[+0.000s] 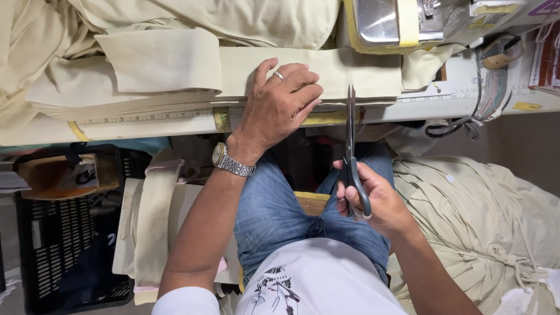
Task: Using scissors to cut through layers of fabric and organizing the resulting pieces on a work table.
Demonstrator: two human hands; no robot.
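Left hand (280, 105) lying spread and flat on a folded beige fabric strip (326, 73) at the table edge (146, 125), right hand (373, 201) gripping grey scissors (351, 157), blade tips meeting the strip, lower handle loop partly hiding behind the fingers.

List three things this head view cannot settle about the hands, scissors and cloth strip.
1. The scissors tips: edge-on, so whether they bite the cloth strip is unclear.
2. Cloth under the left hand: hidden by the palm.
3. The right hand fingers: partly hidden inside the scissor handles.
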